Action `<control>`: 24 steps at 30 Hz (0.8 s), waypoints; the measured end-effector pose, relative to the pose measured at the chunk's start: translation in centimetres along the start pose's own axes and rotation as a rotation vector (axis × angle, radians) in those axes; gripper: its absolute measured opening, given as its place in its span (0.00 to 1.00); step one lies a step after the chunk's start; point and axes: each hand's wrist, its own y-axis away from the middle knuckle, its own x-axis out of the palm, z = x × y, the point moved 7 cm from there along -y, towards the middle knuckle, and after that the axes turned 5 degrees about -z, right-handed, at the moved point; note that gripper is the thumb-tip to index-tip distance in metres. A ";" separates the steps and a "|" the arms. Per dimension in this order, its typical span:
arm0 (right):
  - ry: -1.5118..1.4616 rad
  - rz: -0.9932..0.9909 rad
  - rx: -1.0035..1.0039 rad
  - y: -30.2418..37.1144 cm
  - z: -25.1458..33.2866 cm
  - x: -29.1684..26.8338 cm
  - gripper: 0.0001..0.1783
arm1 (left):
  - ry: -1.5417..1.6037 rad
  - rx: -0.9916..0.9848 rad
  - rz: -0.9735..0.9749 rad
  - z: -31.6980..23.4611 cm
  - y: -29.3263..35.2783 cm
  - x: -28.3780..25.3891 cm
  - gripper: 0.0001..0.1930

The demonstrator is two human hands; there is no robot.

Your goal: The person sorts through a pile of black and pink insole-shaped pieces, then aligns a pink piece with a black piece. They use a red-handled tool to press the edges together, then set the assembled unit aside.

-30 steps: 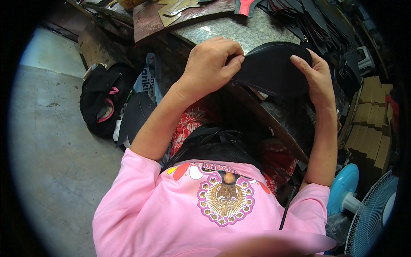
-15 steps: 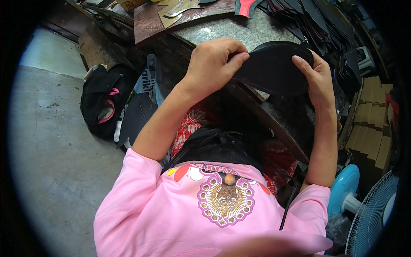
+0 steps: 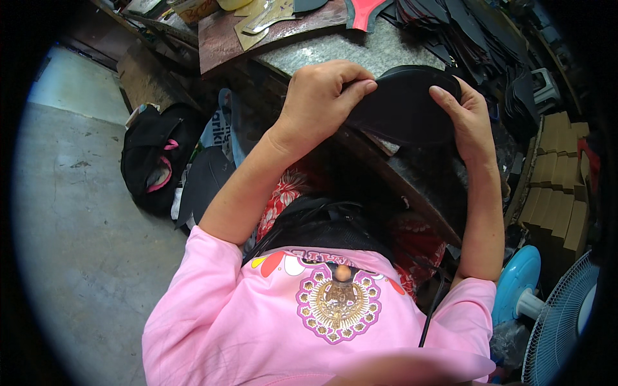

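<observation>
Between my two hands, over the workbench's front edge, is a flat black piece with a rounded outline (image 3: 402, 106). My left hand (image 3: 327, 96) pinches its left edge between thumb and curled fingers. On the right side, my right hand (image 3: 471, 119) grips the piece with the thumb on the face toward me and the fingers behind, mostly hidden. The piece's underside and exact kind cannot be made out.
A grey speckled slab (image 3: 322, 55) tops the bench, with a reddish-brown board (image 3: 222, 38) at left. Dark cut pieces (image 3: 460, 29) are piled at the far right. Cardboard boxes (image 3: 553, 186) and a blue fan (image 3: 560, 321) stand right; a black bag (image 3: 151, 151) lies left.
My right hand and the right side of the black piece have shifted slightly left. My left hand keeps its pinch in nearly the same place.
</observation>
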 end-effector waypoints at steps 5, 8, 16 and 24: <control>0.030 -0.023 -0.044 -0.1 0.1 0.1 0.14 | 0.036 -0.038 0.034 0.2 -0.2 -0.1 0.07; 0.055 -0.003 -0.027 -0.2 -0.2 0.2 0.13 | 0.032 -0.050 0.046 0.1 -0.2 -0.2 0.07; 0.050 0.029 0.013 -0.1 -0.6 0.3 0.10 | 0.018 0.009 -0.035 -0.5 -0.7 0.1 0.07; 0.066 0.033 -0.015 -0.1 -0.4 0.4 0.11 | 0.004 -0.021 -0.001 -0.6 -0.7 0.2 0.07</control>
